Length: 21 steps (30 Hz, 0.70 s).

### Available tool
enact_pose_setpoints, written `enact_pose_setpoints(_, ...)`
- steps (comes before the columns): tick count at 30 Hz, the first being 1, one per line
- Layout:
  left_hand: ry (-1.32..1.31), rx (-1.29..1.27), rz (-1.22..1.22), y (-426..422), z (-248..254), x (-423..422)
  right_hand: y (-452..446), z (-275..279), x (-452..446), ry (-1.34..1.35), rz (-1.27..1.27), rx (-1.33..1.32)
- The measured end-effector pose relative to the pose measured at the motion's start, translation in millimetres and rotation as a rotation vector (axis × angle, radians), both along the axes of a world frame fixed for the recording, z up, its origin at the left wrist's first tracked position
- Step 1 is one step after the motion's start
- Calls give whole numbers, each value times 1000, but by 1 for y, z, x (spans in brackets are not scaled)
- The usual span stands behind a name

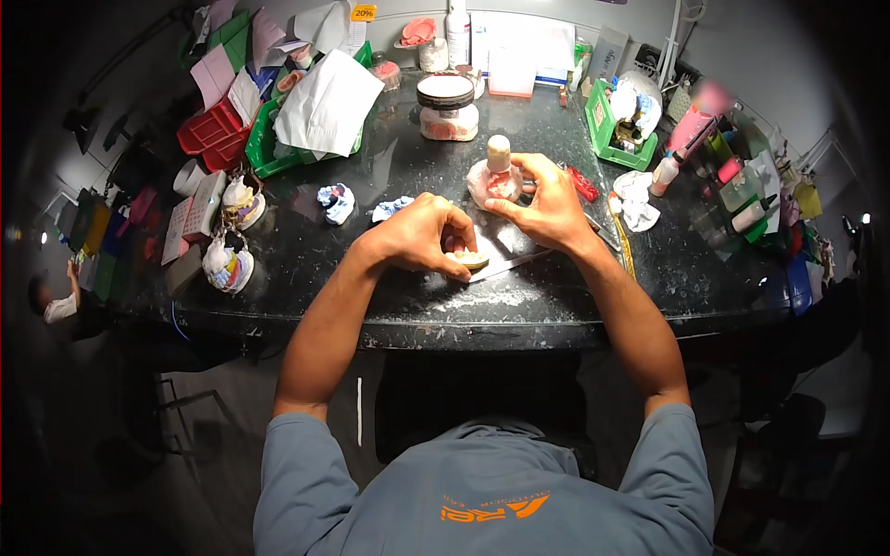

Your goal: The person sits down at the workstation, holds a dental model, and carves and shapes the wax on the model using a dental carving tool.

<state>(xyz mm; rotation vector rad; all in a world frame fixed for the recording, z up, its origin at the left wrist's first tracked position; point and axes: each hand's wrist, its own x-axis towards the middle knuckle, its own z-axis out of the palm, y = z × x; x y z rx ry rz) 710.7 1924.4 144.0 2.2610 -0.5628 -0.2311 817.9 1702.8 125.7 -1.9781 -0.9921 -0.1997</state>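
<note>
One small toothed cast (477, 261), cream, yellowish-edged, sat pinched in my left hand (422, 233), one pink-smeared, pale-capped jar (480, 183) clasped in my right hand (553, 206), scuffed black bench (445, 307) beneath, grey wall (802, 79) beyond.

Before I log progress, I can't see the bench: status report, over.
Left hand holding dental model. Right hand on white-capped jar. Possible obstruction: blue-and-white piece beside left hand, partly hidden.

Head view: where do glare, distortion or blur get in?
Head view: glare whitens the dark benchtop between the left hand and right hand; its front edge bows; the frame's corners go dark; the pink object at right has a blurred top.
</note>
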Motion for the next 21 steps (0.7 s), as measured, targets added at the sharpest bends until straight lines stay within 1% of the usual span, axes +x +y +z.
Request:
enact_pose_setpoints(2, -12, 10, -12, 1, -1, 0, 1, 2, -1, -17, -17, -7)
enact_pose_setpoints(6, -3, 22, -25, 0, -1, 0, 11, 10, -5, -124, -67, 215)
enact_pose_setpoints(9, 3, 23, -25, -1, -1, 1, 15, 5, -1, 61, 16, 293)
enact_pose_setpoints(10, 7, 23, -24, -1, -1, 0, 18, 5, -3, 85, 19, 329)
enact_pose_setpoints(16, 35, 4, -14, -3, 1, -1, 21, 3, -4, 133, 20, 375)
enact_pose_setpoints(21, 14, 3, -21, -3, 0, 0, 20, 4, -6, 106, 4, 366)
